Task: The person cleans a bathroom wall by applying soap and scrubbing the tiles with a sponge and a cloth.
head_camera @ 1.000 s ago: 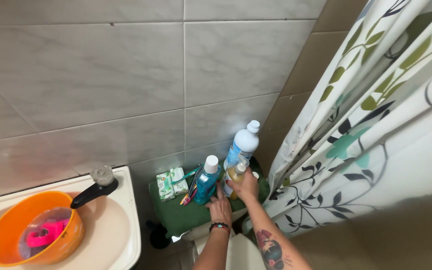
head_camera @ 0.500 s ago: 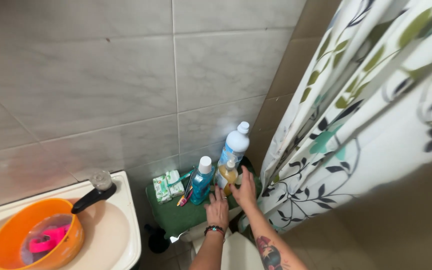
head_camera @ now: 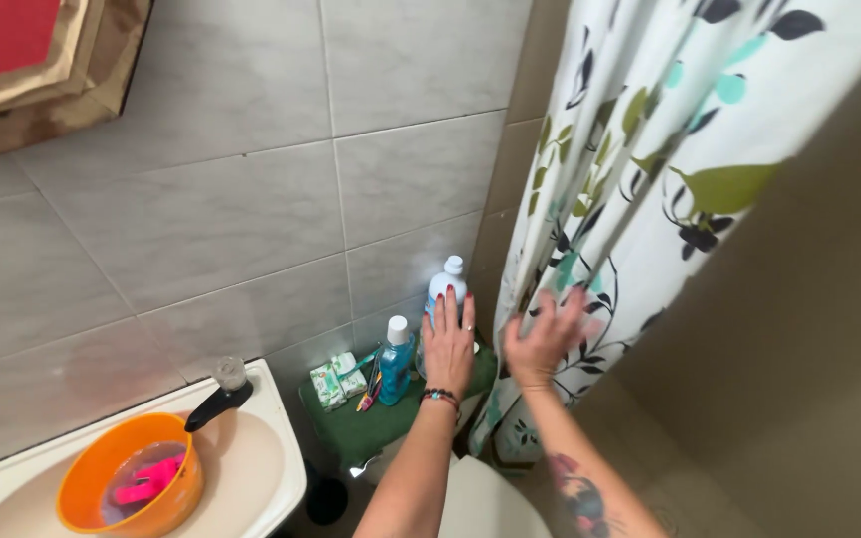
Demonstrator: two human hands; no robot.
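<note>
**Both hands up and empty over the cistern-top bottles**

Left hand [head_camera: 448, 344]: fingers spread flat, palm away from camera, grip wide open, holding nothing. It hovers in front of the tall white bottle [head_camera: 447, 286] and partly hides it; can't tell if the fingertips touch it. Beaded bracelet at the wrist.

Right hand [head_camera: 542, 337]: motion-blurred, fingers splayed, grip open, nothing in it. It sits against the edge of the shower curtain [head_camera: 640, 189]; contact likely but blur makes it uncertain.

Where the things are: white bottle stands upright at the back, near the wall corner. Blue bottle with white cap [head_camera: 396, 359] is upright just beside it to the left. Both stand on a green cloth [head_camera: 371, 428] covering the toilet tank. My read: tall items go at the back against the tile so they don't tip forward, and the cloth keeps them from sliding on the porcelain. Small green-and-white packets [head_camera: 339, 379] lie flat at the left end, with toothbrushes [head_camera: 369, 384] leaning between packets and blue bottle.

Surface and room: narrow tank top, crowded. Grey tiled wall [head_camera: 201, 219] behind. White sink [head_camera: 251, 468] to the left with a black tap [head_camera: 216, 399] and an orange bowl [head_camera: 132, 483] holding water and something pink. White toilet lid [head_camera: 485, 503] below the arms. Framed edge at top left.
</note>
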